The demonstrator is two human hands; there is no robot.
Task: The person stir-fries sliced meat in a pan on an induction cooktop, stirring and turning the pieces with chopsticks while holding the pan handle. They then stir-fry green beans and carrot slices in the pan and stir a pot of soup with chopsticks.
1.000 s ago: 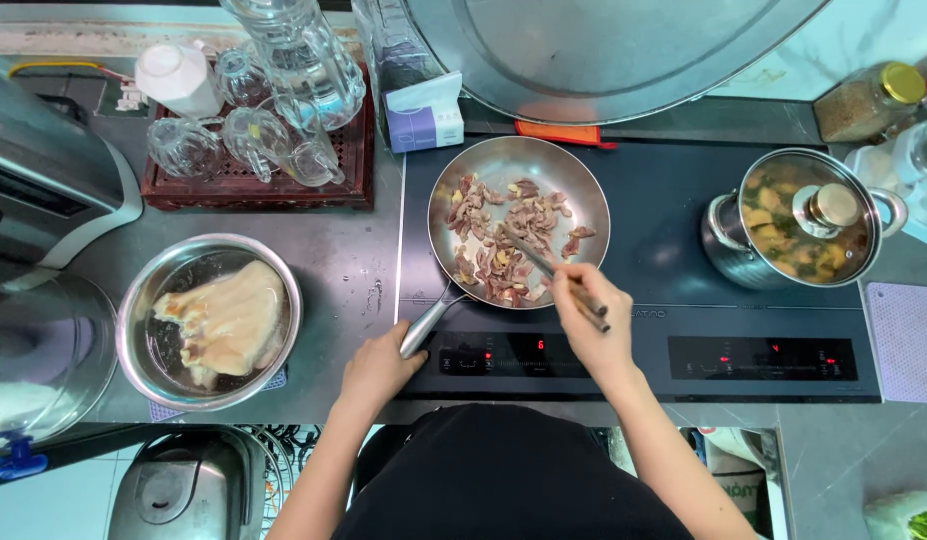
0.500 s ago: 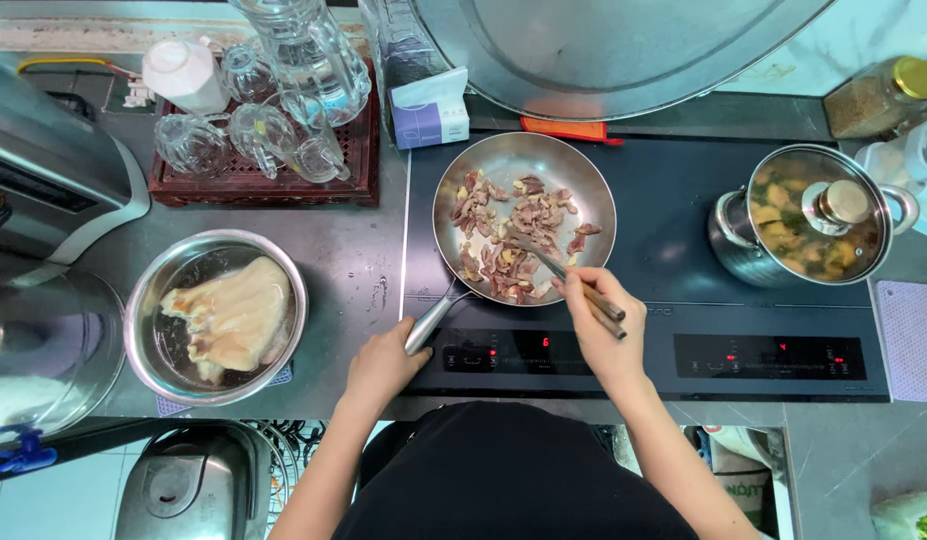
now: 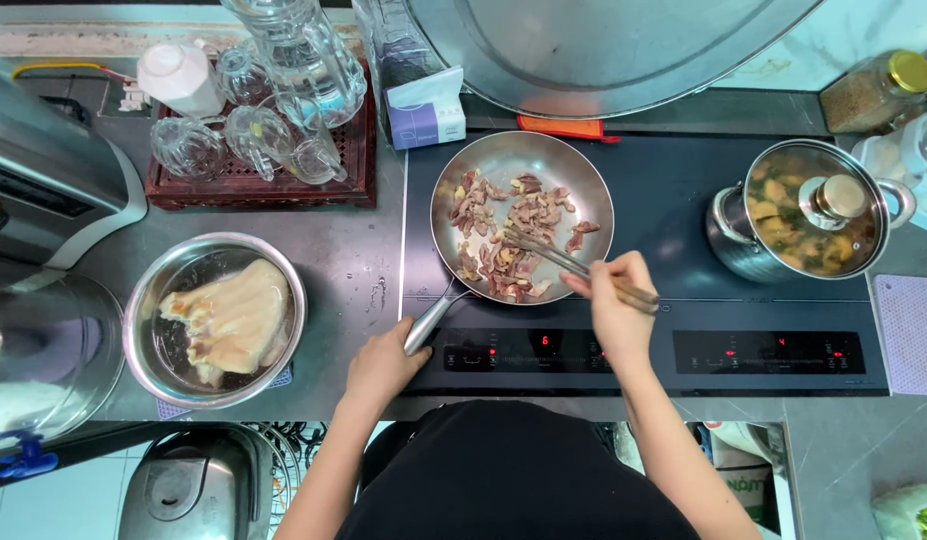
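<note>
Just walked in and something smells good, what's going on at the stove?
A person is frying meat pieces in a steel frying pan on the black cooktop. The left hand grips the pan handle; the right hand holds chopsticks with tips in the meat. A lidded pot stands to the right.

Home kitchen, induction hob (image 3: 683, 200), frying pan (image 3: 583, 175), lidded pot (image 3: 735, 245)

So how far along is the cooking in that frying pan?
Partway, it seems. Already done: the meat pieces are cut and in the frying pan, and the covered pot sits full on the cooktop. In hand: the left hand grips the pan handle while the right hand stirs with chopsticks. Left: the meat looks pinkish, and the pale raw meat in the steel bowl lies untouched.
</note>
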